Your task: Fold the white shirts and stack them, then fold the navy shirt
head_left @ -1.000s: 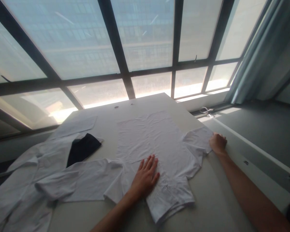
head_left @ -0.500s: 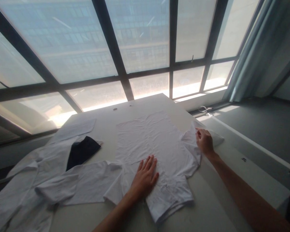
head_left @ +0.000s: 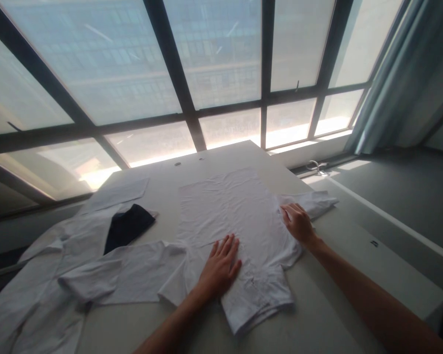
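Note:
A wrinkled white shirt (head_left: 236,206) is spread over the white table. My left hand (head_left: 221,263) lies flat on its middle with the fingers stretched out. At the shirt's right side, my right hand (head_left: 297,221) has its fingers closed on the cloth by the base of a sleeve (head_left: 319,200). This sleeve points right, partly hidden behind the hand. Folds of white cloth (head_left: 140,275) lie left of my left hand, against the shirt.
More white garments (head_left: 33,290) are heaped at the table's left. A dark navy cloth (head_left: 129,228) rests among them. The white table (head_left: 221,157) reaches towards tall windows (head_left: 221,54). A grey-blue curtain (head_left: 384,78) hangs at the right, above grey floor (head_left: 398,187).
My right hand has moved left and slightly down, towards the shirt's body. The right sleeve, bunched up before, now lies flatter, pointing right. My left hand stays on the shirt.

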Tool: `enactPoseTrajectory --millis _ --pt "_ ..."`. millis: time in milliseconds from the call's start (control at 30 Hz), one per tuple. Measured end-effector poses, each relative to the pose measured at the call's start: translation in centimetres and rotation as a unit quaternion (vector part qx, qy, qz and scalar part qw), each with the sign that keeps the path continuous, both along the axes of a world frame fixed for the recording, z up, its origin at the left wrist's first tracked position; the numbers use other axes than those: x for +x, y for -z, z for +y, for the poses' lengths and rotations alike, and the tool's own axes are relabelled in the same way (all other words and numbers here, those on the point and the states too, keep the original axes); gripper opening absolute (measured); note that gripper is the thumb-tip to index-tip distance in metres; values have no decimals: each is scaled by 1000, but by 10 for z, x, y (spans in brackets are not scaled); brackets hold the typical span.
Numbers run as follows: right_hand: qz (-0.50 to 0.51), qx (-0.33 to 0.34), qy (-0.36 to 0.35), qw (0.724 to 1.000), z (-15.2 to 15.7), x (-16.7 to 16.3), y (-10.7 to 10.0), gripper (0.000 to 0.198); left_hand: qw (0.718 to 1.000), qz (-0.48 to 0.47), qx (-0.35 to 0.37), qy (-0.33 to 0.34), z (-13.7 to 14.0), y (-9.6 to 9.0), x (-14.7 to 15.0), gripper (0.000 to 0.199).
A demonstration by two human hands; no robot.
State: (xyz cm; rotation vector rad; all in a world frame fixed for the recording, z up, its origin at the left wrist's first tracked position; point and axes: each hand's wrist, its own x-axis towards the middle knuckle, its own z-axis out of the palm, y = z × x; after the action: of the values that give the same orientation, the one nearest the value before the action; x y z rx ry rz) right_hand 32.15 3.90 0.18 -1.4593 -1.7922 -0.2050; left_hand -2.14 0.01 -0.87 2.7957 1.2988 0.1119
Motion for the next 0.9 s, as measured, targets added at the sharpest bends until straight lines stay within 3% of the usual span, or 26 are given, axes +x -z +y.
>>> enactPoseTrajectory --millis 300,533,900 --pt "78 34 -87 992 -11 -15 -8 29 999 -22 22 9 -1 3 -5 59" --pt "128 36 -84 988 -19 -22 -7 35 999 -25 31 13 -11 8 -12 61" --pt "80 74 -115 987 -20 -23 -13 31 999 -41 1 8 -5 0 -7 58"
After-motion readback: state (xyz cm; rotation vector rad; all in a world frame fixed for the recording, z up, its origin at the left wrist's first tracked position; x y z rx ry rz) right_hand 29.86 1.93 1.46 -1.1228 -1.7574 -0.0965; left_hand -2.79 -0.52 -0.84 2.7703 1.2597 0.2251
